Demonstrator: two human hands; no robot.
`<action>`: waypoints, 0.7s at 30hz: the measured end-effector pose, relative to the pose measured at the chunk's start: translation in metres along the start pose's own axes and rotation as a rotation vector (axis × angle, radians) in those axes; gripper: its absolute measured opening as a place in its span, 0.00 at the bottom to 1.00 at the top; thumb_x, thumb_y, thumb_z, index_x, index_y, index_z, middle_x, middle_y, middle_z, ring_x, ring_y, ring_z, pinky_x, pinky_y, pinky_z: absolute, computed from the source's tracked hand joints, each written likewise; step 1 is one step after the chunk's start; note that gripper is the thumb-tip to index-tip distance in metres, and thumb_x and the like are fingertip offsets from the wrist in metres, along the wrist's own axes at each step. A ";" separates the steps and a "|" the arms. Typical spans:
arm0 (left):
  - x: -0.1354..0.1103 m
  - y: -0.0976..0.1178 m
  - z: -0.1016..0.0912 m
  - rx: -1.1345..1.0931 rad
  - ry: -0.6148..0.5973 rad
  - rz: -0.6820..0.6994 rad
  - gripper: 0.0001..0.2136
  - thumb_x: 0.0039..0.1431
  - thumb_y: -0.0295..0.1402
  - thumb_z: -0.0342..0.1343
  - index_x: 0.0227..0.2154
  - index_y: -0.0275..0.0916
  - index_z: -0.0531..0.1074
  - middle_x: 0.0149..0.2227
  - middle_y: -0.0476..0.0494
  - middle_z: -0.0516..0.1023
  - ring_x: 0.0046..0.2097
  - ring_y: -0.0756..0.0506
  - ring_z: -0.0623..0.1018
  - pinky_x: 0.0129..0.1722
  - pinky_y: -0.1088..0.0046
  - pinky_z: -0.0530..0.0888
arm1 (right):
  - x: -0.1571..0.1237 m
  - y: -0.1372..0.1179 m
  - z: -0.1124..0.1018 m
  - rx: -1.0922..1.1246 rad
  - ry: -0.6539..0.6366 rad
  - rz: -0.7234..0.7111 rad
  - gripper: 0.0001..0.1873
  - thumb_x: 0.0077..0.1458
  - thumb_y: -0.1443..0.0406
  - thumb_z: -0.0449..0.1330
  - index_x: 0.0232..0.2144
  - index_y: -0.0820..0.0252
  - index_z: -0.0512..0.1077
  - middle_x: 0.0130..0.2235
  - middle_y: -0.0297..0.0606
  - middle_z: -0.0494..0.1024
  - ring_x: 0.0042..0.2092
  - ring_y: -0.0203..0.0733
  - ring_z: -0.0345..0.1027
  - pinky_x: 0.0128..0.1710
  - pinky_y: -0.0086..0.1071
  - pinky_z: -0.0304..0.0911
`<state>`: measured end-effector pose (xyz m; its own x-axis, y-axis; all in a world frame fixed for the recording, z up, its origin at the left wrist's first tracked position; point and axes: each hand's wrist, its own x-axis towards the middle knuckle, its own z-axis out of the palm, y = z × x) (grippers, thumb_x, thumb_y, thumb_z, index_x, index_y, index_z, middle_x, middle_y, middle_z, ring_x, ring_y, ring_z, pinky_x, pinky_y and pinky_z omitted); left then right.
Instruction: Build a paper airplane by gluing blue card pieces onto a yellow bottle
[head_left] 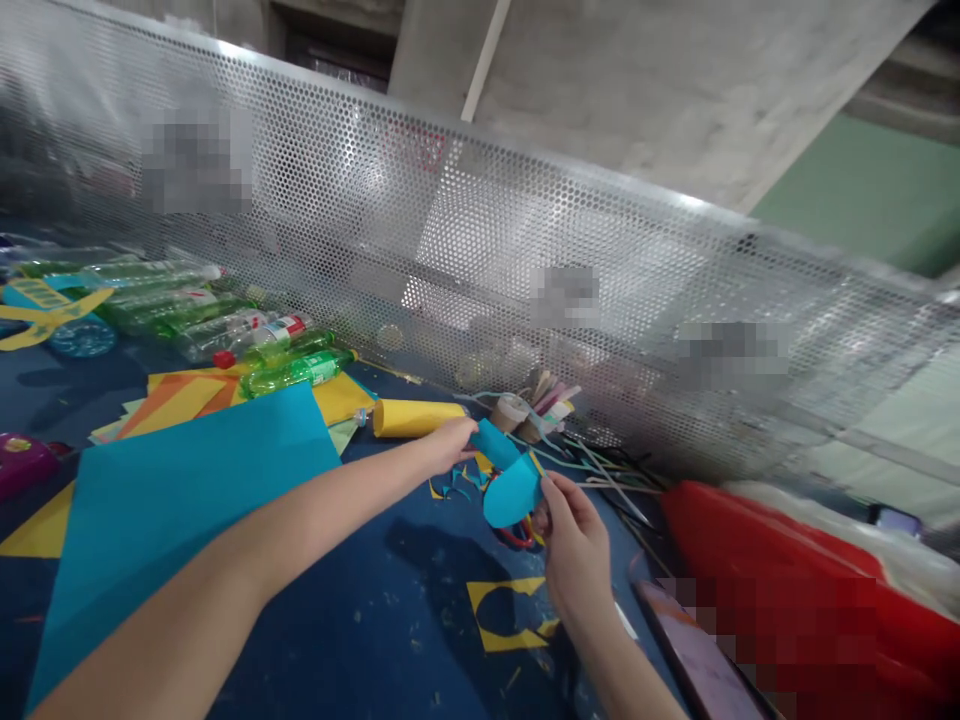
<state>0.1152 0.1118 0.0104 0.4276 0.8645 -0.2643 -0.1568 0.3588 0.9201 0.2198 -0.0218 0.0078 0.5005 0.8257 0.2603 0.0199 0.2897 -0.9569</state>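
My left hand [448,443] pinches the upper end of a curled piece of blue paper [510,478], and my right hand [574,545] grips its lower edge from the right. Both hands are closed on it above the dark blue tabletop [390,610]. Red-handled scissors [519,535] lie just under the paper, partly hidden. A bottle wrapped in yellow paper [412,417] lies just behind my left hand.
A big blue sheet [172,490] lies at left over yellow and orange sheets [180,395]. Several green plastic bottles [217,320] lie at the back left. A perforated metal screen [480,240] runs behind. Tape rolls [514,408], sticks, a yellow offcut [506,610] and a red bag [787,580] are nearby.
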 end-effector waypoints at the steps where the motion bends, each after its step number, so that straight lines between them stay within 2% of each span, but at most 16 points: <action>1: -0.002 0.004 -0.003 0.013 0.004 0.020 0.03 0.53 0.27 0.46 0.30 0.38 0.64 0.27 0.48 0.71 0.28 0.52 0.71 0.31 0.78 0.70 | 0.000 0.000 0.000 -0.003 0.002 -0.003 0.18 0.43 0.56 0.64 0.34 0.61 0.70 0.16 0.25 0.62 0.19 0.29 0.53 0.18 0.24 0.50; 5: -0.022 0.020 -0.030 0.177 -0.047 -0.055 0.03 0.50 0.27 0.49 0.27 0.36 0.67 0.23 0.47 0.72 0.25 0.50 0.71 0.29 0.74 0.71 | 0.002 0.000 -0.001 -0.042 -0.008 0.012 0.18 0.43 0.55 0.64 0.34 0.60 0.70 0.17 0.24 0.63 0.19 0.29 0.53 0.18 0.24 0.51; 8: -0.044 0.025 -0.053 0.314 -0.106 -0.107 0.04 0.46 0.24 0.53 0.26 0.35 0.70 0.22 0.47 0.74 0.26 0.48 0.73 0.30 0.72 0.71 | 0.005 0.000 -0.002 -0.154 -0.052 0.032 0.19 0.42 0.54 0.64 0.34 0.61 0.71 0.18 0.25 0.64 0.19 0.30 0.54 0.18 0.25 0.51; 12: -0.071 0.029 -0.075 0.392 -0.144 -0.078 0.08 0.44 0.25 0.57 0.31 0.36 0.71 0.24 0.49 0.75 0.27 0.50 0.75 0.33 0.72 0.71 | 0.005 -0.010 -0.002 -0.375 -0.147 -0.061 0.19 0.43 0.53 0.63 0.32 0.61 0.71 0.24 0.33 0.73 0.23 0.34 0.62 0.23 0.29 0.58; 14: -0.082 0.031 -0.083 0.449 -0.242 -0.065 0.10 0.43 0.26 0.59 0.32 0.38 0.71 0.25 0.49 0.76 0.29 0.49 0.76 0.36 0.71 0.71 | 0.002 -0.018 -0.002 -0.510 -0.166 -0.161 0.17 0.46 0.53 0.61 0.31 0.60 0.71 0.26 0.35 0.75 0.25 0.37 0.65 0.26 0.30 0.60; 16: -0.091 0.033 -0.089 0.492 -0.305 -0.062 0.09 0.43 0.28 0.60 0.30 0.39 0.71 0.25 0.49 0.75 0.31 0.48 0.76 0.37 0.71 0.72 | -0.003 -0.025 -0.001 -0.706 -0.152 -0.320 0.13 0.49 0.55 0.58 0.31 0.58 0.69 0.26 0.35 0.74 0.25 0.38 0.65 0.27 0.31 0.60; 19: -0.101 0.036 -0.096 0.545 -0.387 -0.092 0.07 0.42 0.31 0.61 0.28 0.40 0.72 0.27 0.49 0.75 0.32 0.48 0.76 0.36 0.71 0.72 | -0.013 -0.026 0.003 -1.066 -0.182 -0.704 0.05 0.54 0.62 0.55 0.29 0.57 0.68 0.27 0.37 0.72 0.29 0.41 0.66 0.31 0.33 0.59; 21: -0.104 0.035 -0.098 0.579 -0.425 -0.098 0.07 0.41 0.31 0.61 0.28 0.41 0.73 0.27 0.49 0.75 0.32 0.48 0.75 0.35 0.72 0.71 | -0.020 -0.018 0.008 -1.265 -0.316 -0.913 0.06 0.55 0.68 0.52 0.27 0.58 0.67 0.27 0.39 0.72 0.31 0.43 0.65 0.33 0.34 0.58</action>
<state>-0.0224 0.0688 0.0419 0.7432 0.5841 -0.3263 0.3458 0.0821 0.9347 0.2022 -0.0399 0.0212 -0.2707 0.7170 0.6424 0.9551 0.2836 0.0859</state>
